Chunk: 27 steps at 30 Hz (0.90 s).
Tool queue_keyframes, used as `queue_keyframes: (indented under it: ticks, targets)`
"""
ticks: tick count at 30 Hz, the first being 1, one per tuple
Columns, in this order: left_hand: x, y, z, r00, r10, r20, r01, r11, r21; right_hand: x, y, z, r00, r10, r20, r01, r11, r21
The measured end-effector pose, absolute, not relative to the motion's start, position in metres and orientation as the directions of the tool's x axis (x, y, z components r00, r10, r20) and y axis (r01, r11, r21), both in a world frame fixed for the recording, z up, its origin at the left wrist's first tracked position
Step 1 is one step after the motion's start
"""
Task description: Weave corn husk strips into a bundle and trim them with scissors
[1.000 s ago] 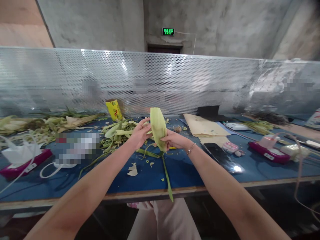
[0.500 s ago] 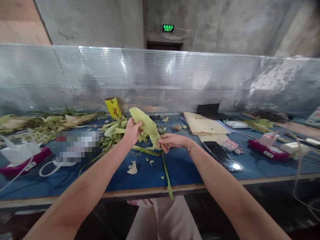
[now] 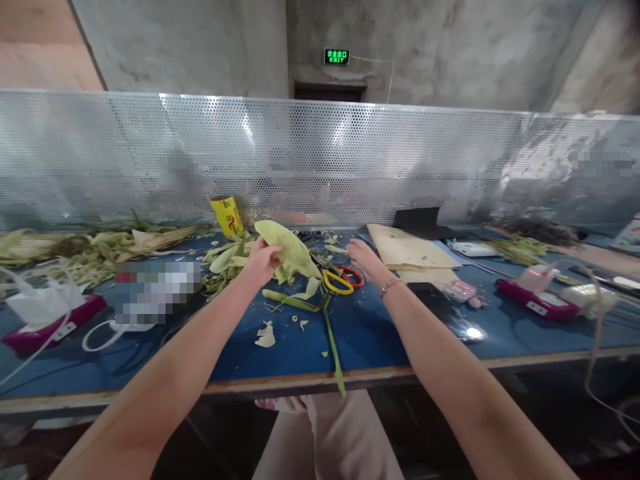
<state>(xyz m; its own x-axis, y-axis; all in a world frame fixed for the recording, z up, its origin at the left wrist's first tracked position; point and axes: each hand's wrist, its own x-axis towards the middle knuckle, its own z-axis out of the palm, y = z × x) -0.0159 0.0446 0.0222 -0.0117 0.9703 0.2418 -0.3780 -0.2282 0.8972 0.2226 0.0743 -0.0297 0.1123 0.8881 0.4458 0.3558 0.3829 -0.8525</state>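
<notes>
My left hand (image 3: 264, 259) is closed on the edge of a broad pale-green corn husk (image 3: 287, 248), held above the pile of husks and strips (image 3: 225, 261). The husk tilts down toward the right. My right hand (image 3: 364, 259) is empty, its fingers loosely bent and apart, over the table's back part. Just left of it lie scissors with one yellow and one red handle (image 3: 339, 283); their blades are hidden among the scraps. A long green strip (image 3: 334, 353) runs from near the scissors over the table's front edge.
A yellow can-like tube (image 3: 227, 217) stands before the perforated metal screen (image 3: 320, 160). To the right lie brown paper (image 3: 413, 247), a black phone (image 3: 443, 310) and a pink case (image 3: 460, 291). Magenta power strips (image 3: 537, 301) with cables sit at both sides. Husk scraps (image 3: 265, 335) lie in front.
My right hand has let go of the husk's lower end and moved up and right, uncovering the scissors. My left hand still holds the husk, shifted slightly left.
</notes>
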Motion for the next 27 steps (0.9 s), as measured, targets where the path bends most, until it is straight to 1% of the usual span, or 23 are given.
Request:
queue_keyframes:
  ticks: [2,4,5,6,7,8,9,10,11,12,13,15,18,20,24,27]
  targets:
    - [-0.011,0.037,0.019,0.129,0.963,0.237,-0.344,-0.18,0.921,0.222,0.071,-0.029,0.162,0.889,0.428,0.407,0.335,-0.85]
    - [-0.006,0.031,0.016,0.25,0.939,0.237,-0.314,-0.153,0.937,0.218,0.063,-0.022,0.214,0.856,0.471,0.479,0.329,-0.814]
    - [-0.004,0.028,0.015,0.298,0.923,0.243,-0.3,-0.151,0.942,0.214,0.058,-0.018,0.204,0.843,0.498,0.5,0.348,-0.793]
    - [-0.002,0.026,0.013,0.34,0.906,0.251,-0.287,-0.154,0.946,0.21,0.052,-0.013,0.161,0.861,0.482,0.46,0.366,-0.809]
    - [-0.001,0.023,0.012,0.379,0.888,0.26,-0.271,-0.162,0.949,0.205,0.047,-0.009,0.053,0.908,0.416,0.365,0.37,-0.854]
    - [0.001,0.022,0.011,0.419,0.868,0.268,-0.254,-0.172,0.952,0.199,0.041,-0.005,-0.08,0.941,0.33,0.221,0.34,-0.914]
    - [0.002,0.02,0.01,0.458,0.846,0.274,-0.237,-0.181,0.954,0.193,0.036,-0.002,-0.199,0.945,0.261,0.066,0.279,-0.958]
    - [0.003,0.019,0.009,0.497,0.823,0.276,-0.222,-0.187,0.957,0.187,0.031,0.0,-0.298,0.927,0.229,-0.065,0.219,-0.974]
    - [0.003,0.018,0.008,0.533,0.801,0.273,-0.209,-0.189,0.96,0.182,0.027,0.001,-0.383,0.9,0.209,-0.144,0.165,-0.976]
    - [0.004,0.018,0.007,0.561,0.783,0.267,-0.199,-0.186,0.962,0.177,0.023,0.002,-0.41,0.89,0.2,-0.186,0.133,-0.974]
    - [0.004,0.017,0.007,0.579,0.773,0.259,-0.192,-0.179,0.965,0.172,0.021,0.002,-0.398,0.895,0.202,-0.212,0.124,-0.969]
    - [0.004,0.016,0.008,0.583,0.778,0.235,-0.184,-0.155,0.971,0.166,0.018,0.002,-0.348,0.915,0.203,-0.245,0.12,-0.962]
    - [0.005,0.015,0.01,0.522,0.831,0.193,-0.173,-0.118,0.978,0.165,0.017,0.002,-0.283,0.941,0.186,-0.25,0.114,-0.961]
    - [0.007,0.015,0.011,0.469,0.864,0.183,-0.156,-0.123,0.98,0.166,0.017,0.003,-0.298,0.938,0.176,-0.24,0.104,-0.965]
    - [0.011,0.015,0.011,0.382,0.9,0.21,-0.114,-0.18,0.977,0.168,0.014,0.005,-0.403,0.893,0.2,-0.261,0.098,-0.96]
    - [0.013,0.015,0.011,0.311,0.922,0.231,-0.13,-0.2,0.971,0.171,0.016,0.004,-0.392,0.896,0.209,-0.275,0.102,-0.956]
